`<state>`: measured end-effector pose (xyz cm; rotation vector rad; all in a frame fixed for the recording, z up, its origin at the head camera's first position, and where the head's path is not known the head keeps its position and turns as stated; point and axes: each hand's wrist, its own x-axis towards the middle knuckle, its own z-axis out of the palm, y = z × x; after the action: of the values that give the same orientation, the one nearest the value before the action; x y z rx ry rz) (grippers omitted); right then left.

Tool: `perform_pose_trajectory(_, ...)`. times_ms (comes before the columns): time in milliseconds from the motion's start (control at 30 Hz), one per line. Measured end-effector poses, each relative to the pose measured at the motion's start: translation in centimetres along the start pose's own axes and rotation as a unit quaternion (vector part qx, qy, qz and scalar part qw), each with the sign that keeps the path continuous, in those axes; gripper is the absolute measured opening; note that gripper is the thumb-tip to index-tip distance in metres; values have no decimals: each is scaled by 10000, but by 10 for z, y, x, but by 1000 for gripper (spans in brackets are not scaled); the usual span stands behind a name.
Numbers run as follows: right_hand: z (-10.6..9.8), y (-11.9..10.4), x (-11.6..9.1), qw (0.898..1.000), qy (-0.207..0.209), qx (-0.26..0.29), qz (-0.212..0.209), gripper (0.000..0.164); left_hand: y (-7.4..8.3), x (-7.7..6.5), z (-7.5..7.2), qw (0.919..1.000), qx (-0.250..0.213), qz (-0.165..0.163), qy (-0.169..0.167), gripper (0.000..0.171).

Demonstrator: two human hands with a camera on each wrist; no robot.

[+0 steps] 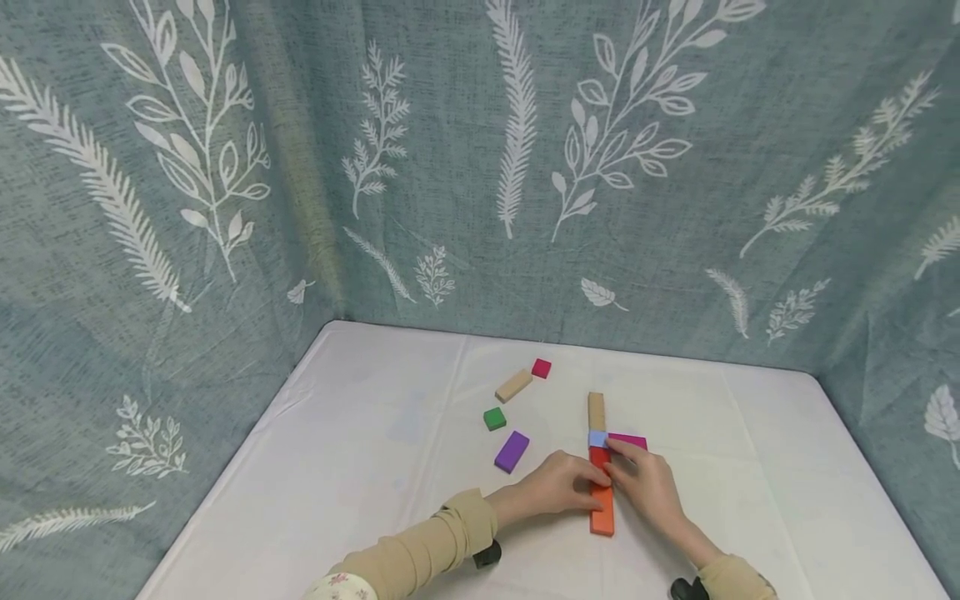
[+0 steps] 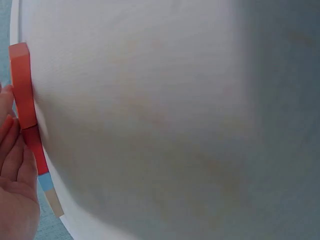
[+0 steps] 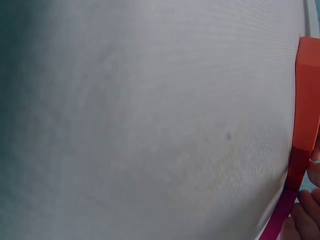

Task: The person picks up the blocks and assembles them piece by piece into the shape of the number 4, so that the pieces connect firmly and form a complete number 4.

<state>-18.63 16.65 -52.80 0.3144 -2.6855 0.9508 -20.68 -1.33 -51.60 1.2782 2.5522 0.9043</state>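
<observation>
A straight row of blocks lies on the white table, running away from me: an orange block point(image 1: 602, 522), a red block point(image 1: 599, 457), a light blue block point(image 1: 597, 439) and a plain wooden block point(image 1: 596, 410). My left hand point(image 1: 551, 486) comes from the left, its fingertips at the orange and red blocks. From the other side my right hand point(image 1: 647, 485) touches the row, one fingertip by the light blue block and another at the red one. A magenta block point(image 1: 630, 440) sticks out rightward beside the light blue block, partly covered by the right hand.
Left of the row lie a purple block point(image 1: 512, 452), a green block point(image 1: 495, 418), a wooden block point(image 1: 513, 386) and a small crimson block point(image 1: 542, 368). A blue-grey leaf-patterned curtain point(image 1: 465, 208) hangs behind the table point(image 1: 405, 400) and along its sides.
</observation>
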Motion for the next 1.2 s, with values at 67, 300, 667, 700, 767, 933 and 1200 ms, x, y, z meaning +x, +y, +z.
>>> perform_pose_trajectory(67,-1,-1,0,10000,-51,2,19,38,0,1,0,10000,90,1,-5,28)
perform_pose_trajectory(300,-2,-3,2,9999,-149,-16,63,38,3,4,-3,9991,407,27,-110,26)
perform_pose_trajectory(667,-1,-4,2,9999,-109,-59,62,38,10,-2,-3,9991,374,43,187,26)
perform_pose_trajectory(700,-1,-4,2,9999,-105,-49,70,37,11,-3,-2,9994,225,-6,254,26)
perform_pose_trajectory(767,-1,-4,1,9999,-111,-45,78,37,11,-3,-2,9990,-142,-124,400,26)
perform_pose_trajectory(933,-2,-4,1,9999,-128,-58,67,38,10,-3,-5,9945,-782,-273,637,28)
perform_pose_trajectory(1200,-2,-4,2,9999,-3,-79,-68,34,8,1,-24,9919,-959,-263,795,28)
